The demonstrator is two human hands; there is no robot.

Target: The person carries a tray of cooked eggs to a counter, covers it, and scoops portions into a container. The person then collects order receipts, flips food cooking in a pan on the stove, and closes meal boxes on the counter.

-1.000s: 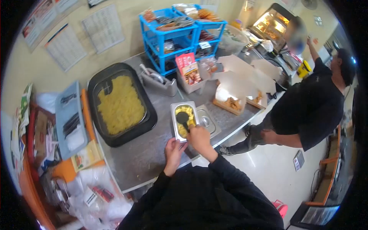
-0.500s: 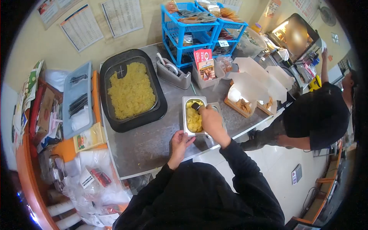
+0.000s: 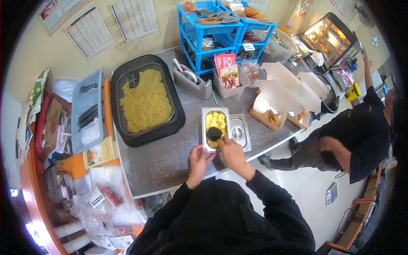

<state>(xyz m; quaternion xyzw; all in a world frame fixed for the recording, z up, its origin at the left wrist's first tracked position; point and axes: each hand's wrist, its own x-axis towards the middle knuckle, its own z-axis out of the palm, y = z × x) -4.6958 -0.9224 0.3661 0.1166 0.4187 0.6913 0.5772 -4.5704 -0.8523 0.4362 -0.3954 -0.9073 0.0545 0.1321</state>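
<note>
A narrow steel food pan holds soft yellow food in lumps. My left hand grips the pan's near left corner, fingers against its wall. In my right hand is a black spoon, its dark bowl down in the food near the pan's front half; most of the handle is hidden by my fingers. Just right of the pan lies a steel lid with a round recessed handle.
Left of the pan stands a black cooker of yellow rice. A tape dispenser, blue racks and open cartons of fried food sit behind and right. A co-worker in black stands at the right.
My right hand and the spoon have moved toward me, from the pan's far half to its near half. The lid is now uncovered. The co-worker has shifted, one arm lower.
</note>
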